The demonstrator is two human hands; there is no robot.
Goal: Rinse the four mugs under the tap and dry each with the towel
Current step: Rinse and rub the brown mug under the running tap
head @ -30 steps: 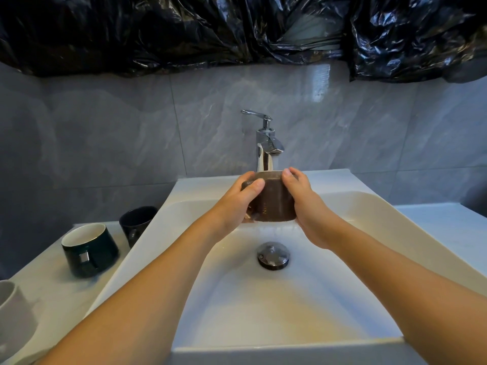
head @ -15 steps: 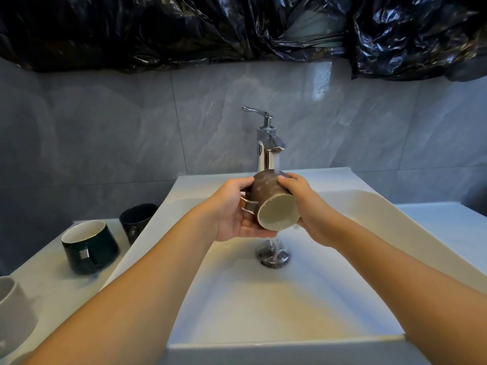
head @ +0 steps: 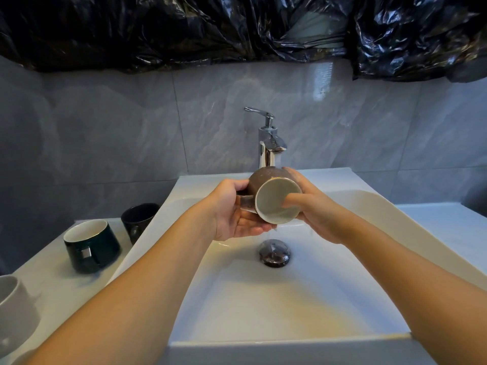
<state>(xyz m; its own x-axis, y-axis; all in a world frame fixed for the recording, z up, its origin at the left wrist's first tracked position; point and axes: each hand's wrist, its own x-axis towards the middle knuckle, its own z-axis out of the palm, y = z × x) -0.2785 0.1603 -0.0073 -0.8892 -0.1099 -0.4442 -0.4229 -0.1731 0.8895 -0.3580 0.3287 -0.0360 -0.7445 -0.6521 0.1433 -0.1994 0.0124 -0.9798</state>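
The brown mug [head: 266,192] is held over the white sink [head: 303,299], just below the chrome tap [head: 270,143], and lies tipped on its side: its long axis runs from the tap toward the camera, the pale open mouth facing the viewer and slightly down, the rounded base pointing back at the spout. Its handle sticks out to the left. The left hand [head: 232,212] is the supporting grip, clamped on the mug: its palm cups the underside, its fingers lie beneath the rim and its thumb curls over the top by the handle. The right hand [head: 316,214] is clamped on the mug too, its fingers wrapped round the right side of the body while its thumb [head: 292,201] reaches inside the mouth and lies against the inner wall. Water drips from below the hands toward the dark drain plug [head: 274,252], which sits in the basin right under the mug. On the white table [head: 66,291] to the left of the sink stand three more mugs, all upright: a dark green mug [head: 91,246] with a white inside, a black mug [head: 138,219] behind it against the sink's edge, and a grey mug [head: 14,312] cut off by the frame's left edge. Crumpled black plastic sheeting [head: 184,27] hangs across the top of the grey tiled wall [head: 105,133].
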